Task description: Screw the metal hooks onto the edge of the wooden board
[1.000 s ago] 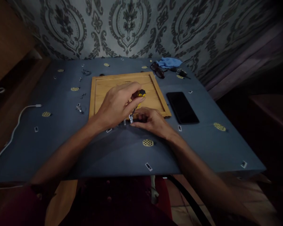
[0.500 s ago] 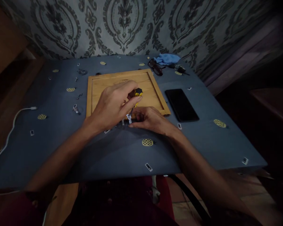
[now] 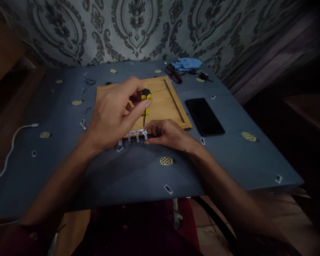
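My left hand (image 3: pixel 114 110) is closed around the yellow-and-black handle of a screwdriver (image 3: pixel 146 103), which stands nearly upright with its shaft pointing down. The tip is by the near edge of a framed wooden board (image 3: pixel 173 94) lying flat. Along that edge runs a row of several shiny metal hooks (image 3: pixel 137 136), hanging out over the cloth. My right hand (image 3: pixel 168 133) pinches the rightmost hook (image 3: pixel 145 133), its thumb below and fingers on the board's edge. Part of the board is hidden behind my left hand.
Right of the board lies a black phone (image 3: pixel 204 116). Sunglasses (image 3: pixel 174 74), a blue cloth (image 3: pixel 187 64) and keys (image 3: pixel 202 75) lie at the back. Small metal pieces (image 3: pixel 83 123), screws (image 3: pixel 88 108) and a white cable (image 3: pixel 13 142) are on the left.
My left hand has lifted and shifted left with the screwdriver, exposing more of its shaft and the row of hooks. My right hand has stayed almost in place.
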`<state>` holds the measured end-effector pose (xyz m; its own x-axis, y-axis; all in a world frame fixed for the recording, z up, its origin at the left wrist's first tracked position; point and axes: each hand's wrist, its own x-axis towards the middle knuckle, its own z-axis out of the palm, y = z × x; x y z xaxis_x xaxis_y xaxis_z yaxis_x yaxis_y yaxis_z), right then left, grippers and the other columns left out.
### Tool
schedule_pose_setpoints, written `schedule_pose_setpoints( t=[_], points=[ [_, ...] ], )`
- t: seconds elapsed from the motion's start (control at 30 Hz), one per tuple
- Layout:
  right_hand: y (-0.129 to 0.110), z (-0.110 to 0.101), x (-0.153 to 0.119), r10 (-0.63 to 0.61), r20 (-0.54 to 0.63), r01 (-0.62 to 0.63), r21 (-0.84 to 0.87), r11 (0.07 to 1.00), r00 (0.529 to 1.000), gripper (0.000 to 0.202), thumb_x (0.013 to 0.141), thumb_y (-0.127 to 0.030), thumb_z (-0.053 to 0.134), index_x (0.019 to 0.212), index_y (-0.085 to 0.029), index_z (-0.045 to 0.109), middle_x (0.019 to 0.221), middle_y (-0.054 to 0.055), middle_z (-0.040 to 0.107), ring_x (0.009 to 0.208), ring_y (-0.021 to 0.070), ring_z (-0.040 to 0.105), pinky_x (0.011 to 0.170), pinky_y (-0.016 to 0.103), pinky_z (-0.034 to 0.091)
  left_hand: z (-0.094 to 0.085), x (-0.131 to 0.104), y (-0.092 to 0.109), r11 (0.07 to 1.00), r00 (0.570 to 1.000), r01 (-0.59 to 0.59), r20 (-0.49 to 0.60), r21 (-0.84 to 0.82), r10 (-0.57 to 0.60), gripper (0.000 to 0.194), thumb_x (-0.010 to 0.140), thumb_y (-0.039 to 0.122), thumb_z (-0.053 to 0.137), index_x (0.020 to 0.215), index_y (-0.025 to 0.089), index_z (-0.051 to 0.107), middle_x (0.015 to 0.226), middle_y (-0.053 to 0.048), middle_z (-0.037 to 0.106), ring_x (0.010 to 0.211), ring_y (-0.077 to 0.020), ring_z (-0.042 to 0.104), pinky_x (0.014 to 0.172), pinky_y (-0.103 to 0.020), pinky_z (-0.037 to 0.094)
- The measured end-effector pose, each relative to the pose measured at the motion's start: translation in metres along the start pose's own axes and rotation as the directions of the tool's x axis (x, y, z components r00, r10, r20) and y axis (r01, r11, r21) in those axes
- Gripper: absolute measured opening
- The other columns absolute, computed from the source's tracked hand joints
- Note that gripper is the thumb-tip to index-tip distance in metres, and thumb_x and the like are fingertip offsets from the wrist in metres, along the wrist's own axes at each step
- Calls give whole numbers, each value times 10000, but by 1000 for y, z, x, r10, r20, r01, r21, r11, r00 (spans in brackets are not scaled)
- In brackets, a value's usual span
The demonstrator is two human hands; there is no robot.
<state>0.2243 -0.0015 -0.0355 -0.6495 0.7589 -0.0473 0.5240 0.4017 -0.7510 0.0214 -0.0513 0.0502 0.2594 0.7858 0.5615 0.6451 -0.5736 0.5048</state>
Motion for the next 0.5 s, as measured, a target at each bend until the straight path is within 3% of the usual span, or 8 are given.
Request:
schedule_pose_setpoints(
  t=[0.5],
  points=[
    [1,0,0,8,-5,-8,-8,1000,1000,381,730,-347,872,1055,-194,743,659,-65,601,607,115,528,611,278,317,10,-1,-8,999,999,-25,21,34,24,126,974,335,610,980,211,633,856,1,709,783,-136,669,669,-251,548]
  ],
)
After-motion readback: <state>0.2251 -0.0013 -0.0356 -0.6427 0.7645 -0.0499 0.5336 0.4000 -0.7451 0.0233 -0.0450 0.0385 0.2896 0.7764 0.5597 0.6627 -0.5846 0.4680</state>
